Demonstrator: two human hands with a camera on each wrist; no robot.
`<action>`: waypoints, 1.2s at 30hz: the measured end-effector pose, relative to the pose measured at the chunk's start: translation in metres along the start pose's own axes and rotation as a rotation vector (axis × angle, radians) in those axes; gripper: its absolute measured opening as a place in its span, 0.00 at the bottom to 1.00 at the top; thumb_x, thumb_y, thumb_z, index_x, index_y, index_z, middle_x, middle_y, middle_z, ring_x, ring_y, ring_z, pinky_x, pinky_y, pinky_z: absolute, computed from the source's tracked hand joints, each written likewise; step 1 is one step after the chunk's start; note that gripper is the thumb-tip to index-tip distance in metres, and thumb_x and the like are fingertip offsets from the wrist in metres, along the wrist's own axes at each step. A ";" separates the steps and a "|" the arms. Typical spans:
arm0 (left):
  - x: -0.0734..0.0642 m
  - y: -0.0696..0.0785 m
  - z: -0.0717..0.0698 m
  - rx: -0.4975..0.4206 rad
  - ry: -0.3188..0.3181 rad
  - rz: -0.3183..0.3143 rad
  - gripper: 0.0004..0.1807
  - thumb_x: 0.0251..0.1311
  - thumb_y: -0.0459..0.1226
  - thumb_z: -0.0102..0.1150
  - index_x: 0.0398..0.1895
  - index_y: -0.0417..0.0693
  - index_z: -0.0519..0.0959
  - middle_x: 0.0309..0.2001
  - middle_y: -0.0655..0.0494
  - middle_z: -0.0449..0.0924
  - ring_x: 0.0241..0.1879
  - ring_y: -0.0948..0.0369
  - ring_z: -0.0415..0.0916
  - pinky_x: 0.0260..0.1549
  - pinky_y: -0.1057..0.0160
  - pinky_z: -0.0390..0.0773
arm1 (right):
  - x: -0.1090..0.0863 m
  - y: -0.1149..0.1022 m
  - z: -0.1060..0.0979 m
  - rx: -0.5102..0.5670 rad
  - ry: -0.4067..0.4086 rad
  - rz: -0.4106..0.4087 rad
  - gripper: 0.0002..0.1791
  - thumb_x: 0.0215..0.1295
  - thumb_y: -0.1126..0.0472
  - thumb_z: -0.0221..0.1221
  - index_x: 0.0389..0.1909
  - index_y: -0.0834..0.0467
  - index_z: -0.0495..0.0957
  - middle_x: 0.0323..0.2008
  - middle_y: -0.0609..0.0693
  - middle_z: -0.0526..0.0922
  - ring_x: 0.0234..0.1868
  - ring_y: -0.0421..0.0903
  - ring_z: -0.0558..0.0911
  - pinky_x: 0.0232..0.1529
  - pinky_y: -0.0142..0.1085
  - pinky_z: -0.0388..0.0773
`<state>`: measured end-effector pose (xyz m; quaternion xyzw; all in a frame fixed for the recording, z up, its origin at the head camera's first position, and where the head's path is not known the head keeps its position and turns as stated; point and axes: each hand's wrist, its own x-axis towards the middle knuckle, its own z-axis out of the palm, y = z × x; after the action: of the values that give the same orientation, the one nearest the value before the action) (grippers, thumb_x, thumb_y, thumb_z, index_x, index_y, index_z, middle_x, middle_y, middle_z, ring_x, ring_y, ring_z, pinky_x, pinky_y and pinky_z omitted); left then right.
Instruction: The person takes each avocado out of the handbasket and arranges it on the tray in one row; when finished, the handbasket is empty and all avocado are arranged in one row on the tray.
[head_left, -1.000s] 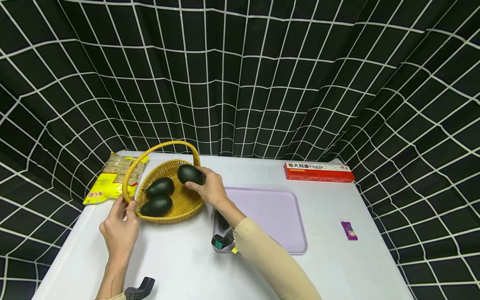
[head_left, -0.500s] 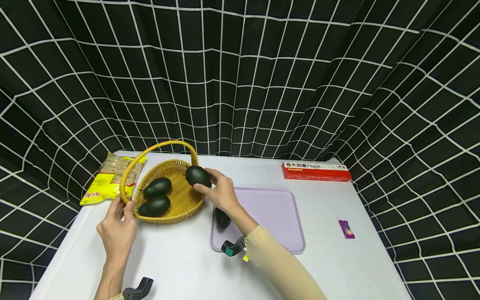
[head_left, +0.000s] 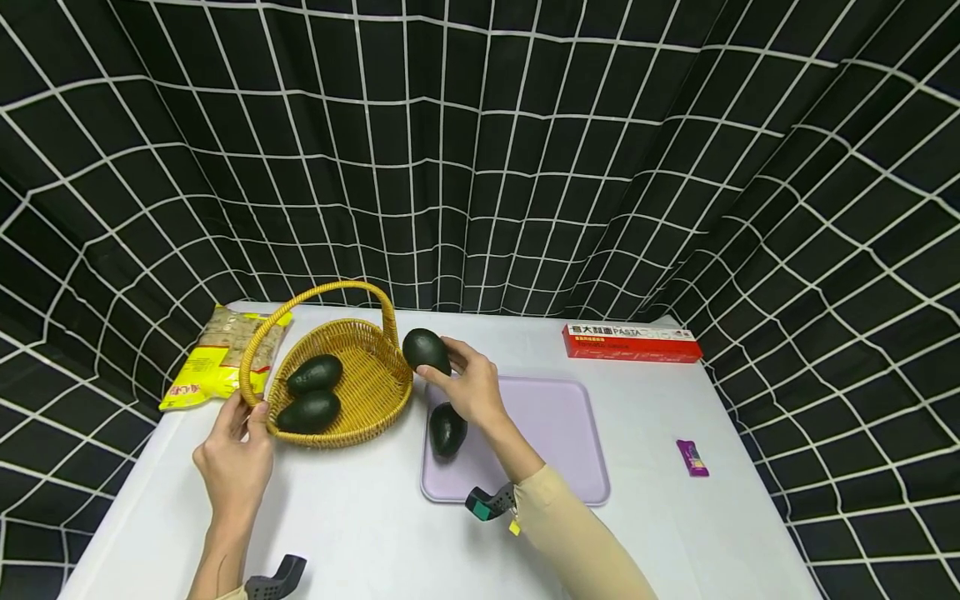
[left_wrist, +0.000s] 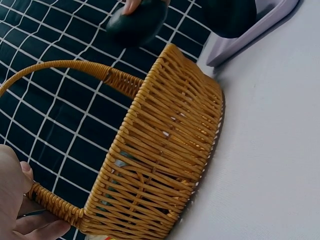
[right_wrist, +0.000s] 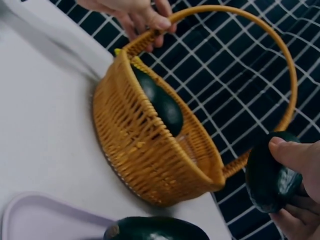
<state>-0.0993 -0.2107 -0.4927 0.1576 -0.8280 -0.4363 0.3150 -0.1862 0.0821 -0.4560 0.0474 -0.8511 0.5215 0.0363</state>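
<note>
A yellow wicker basket (head_left: pixel 360 432) stands on the left of the table, with two dark green avocados (head_left: pixel 313 375) lying inside. My left hand (head_left: pixel 236 454) grips the base of its tall handle (left_wrist: pixel 55 202) on the near left side. My right hand (head_left: pixel 472 387) holds another avocado (head_left: pixel 426 350) between thumb and fingers, raised just outside the basket's right rim, close above the tray's far left corner. On the left end of the lilac tray (head_left: pixel 536 442) lies one more avocado (head_left: pixel 447 431).
Behind the basket on the left lies a yellow food packet (head_left: pixel 210 367). A red and white pasta box (head_left: pixel 632 343) sits at the back right, and a small purple packet (head_left: pixel 692 458) lies on the right. A black gridded curtain (head_left: pixel 480 167) surrounds the white table.
My right hand has carried its avocado rightward out of the basket toward the tray, uncovering the avocado lying there. The left hand has kept its grip on the handle.
</note>
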 end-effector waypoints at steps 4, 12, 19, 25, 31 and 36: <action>0.000 0.000 -0.001 0.003 -0.003 -0.011 0.24 0.73 0.37 0.63 0.67 0.35 0.77 0.58 0.33 0.83 0.58 0.39 0.83 0.58 0.67 0.82 | -0.004 0.005 -0.010 0.032 0.049 0.022 0.36 0.59 0.52 0.77 0.67 0.57 0.78 0.62 0.58 0.85 0.62 0.53 0.85 0.64 0.40 0.83; -0.001 -0.001 -0.002 0.006 -0.005 -0.019 0.24 0.72 0.37 0.64 0.67 0.35 0.77 0.58 0.33 0.83 0.57 0.39 0.83 0.58 0.67 0.81 | -0.020 0.018 -0.024 0.064 0.112 0.064 0.35 0.57 0.54 0.78 0.65 0.58 0.80 0.61 0.57 0.86 0.61 0.51 0.86 0.65 0.39 0.82; -0.001 0.000 -0.001 0.000 -0.007 -0.017 0.24 0.72 0.37 0.63 0.67 0.35 0.77 0.58 0.33 0.83 0.58 0.39 0.83 0.58 0.64 0.81 | -0.032 0.030 -0.032 0.052 0.146 0.091 0.35 0.57 0.55 0.78 0.66 0.59 0.79 0.61 0.58 0.85 0.61 0.52 0.86 0.65 0.39 0.82; 0.000 0.000 -0.001 -0.002 -0.004 -0.003 0.24 0.73 0.37 0.63 0.67 0.35 0.77 0.58 0.33 0.83 0.58 0.39 0.83 0.57 0.61 0.82 | -0.044 0.040 -0.037 0.045 0.182 0.113 0.34 0.57 0.56 0.78 0.65 0.60 0.80 0.60 0.61 0.86 0.60 0.54 0.86 0.63 0.41 0.84; 0.000 0.000 -0.001 -0.003 -0.001 -0.008 0.24 0.73 0.37 0.63 0.67 0.35 0.77 0.58 0.33 0.83 0.57 0.39 0.83 0.55 0.83 0.76 | -0.056 0.048 -0.040 0.056 0.213 0.142 0.36 0.58 0.57 0.78 0.66 0.63 0.78 0.60 0.64 0.85 0.60 0.57 0.86 0.62 0.43 0.84; 0.000 -0.001 0.000 0.003 0.000 0.001 0.24 0.72 0.37 0.63 0.67 0.35 0.77 0.57 0.33 0.84 0.56 0.39 0.84 0.56 0.71 0.82 | -0.065 0.057 -0.041 0.038 0.228 0.181 0.36 0.58 0.57 0.78 0.66 0.64 0.78 0.59 0.65 0.85 0.59 0.58 0.86 0.61 0.44 0.85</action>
<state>-0.0995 -0.2111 -0.4938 0.1575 -0.8286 -0.4349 0.3153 -0.1279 0.1465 -0.4948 -0.0885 -0.8324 0.5405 0.0844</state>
